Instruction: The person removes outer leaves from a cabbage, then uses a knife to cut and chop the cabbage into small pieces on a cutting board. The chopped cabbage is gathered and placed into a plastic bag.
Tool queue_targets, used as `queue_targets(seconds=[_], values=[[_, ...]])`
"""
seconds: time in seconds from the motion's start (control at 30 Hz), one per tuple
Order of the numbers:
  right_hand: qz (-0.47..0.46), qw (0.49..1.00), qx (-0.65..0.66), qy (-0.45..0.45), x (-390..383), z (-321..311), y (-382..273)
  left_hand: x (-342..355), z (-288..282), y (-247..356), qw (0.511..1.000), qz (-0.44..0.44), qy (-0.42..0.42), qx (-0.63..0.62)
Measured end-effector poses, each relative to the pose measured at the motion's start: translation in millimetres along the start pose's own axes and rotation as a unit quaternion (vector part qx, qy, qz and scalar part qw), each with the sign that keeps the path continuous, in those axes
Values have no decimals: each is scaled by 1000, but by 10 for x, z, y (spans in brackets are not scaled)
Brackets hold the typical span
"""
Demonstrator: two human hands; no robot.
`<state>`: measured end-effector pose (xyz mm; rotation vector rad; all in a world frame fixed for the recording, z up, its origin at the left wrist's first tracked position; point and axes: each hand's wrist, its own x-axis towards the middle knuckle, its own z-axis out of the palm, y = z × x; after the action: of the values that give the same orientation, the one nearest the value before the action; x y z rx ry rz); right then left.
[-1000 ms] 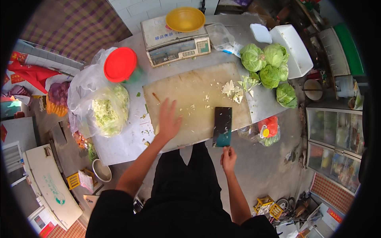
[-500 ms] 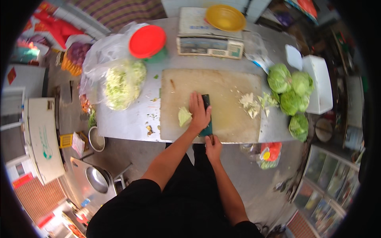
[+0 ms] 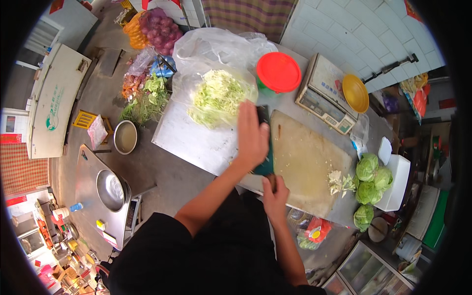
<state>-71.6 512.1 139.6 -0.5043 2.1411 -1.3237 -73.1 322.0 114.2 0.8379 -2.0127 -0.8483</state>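
Note:
My right hand is closed on the handle of a cleaver with a dark, broad blade, at the cutting board's left edge. My left hand lies with fingers extended over the blade, partly covering it; anything beneath that hand is hidden. Just beyond it, shredded pale cabbage fills a clear plastic bag. Small cut scraps rest on the board's right side, near whole green cabbages.
The steel table also bears a red-lidded container, a scale with a yellow bowl, and a white box. At left stand a basin and a side table with a metal bowl.
My view has swung left. Both hands and the cleaver moved to the board's left edge beside the bag. The cabbage piece seen on the board half a second ago is out of sight.

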Motion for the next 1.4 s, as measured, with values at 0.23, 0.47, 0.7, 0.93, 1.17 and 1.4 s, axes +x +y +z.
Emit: queue_targets(seconds=[0.23, 0.47, 0.7, 0.93, 1.17, 1.4], values=[[9, 999, 45, -9, 824, 947, -427, 1387, -308, -2225, 981, 14, 68, 182], [-28, 976, -37, 213, -79, -682, 224, 493, -557, -1296, 975, 182, -70, 109], [87, 968, -228, 56, -342, -2052, 1391, -1052, -46, -811, 821, 261, -487, 140], [27, 957, -219, -186, -413, -1931, 2164, -1058, 244, -632, 794, 183, -544, 201], [-54, 952, -286, -98, 326, -2064, 2221, -1197, 577, 32, 778, 153, -574, 205], [-108, 908, -374, -155, 464, -2011, 2134, -1244, 660, 284, 848, 100, -494, 165]])
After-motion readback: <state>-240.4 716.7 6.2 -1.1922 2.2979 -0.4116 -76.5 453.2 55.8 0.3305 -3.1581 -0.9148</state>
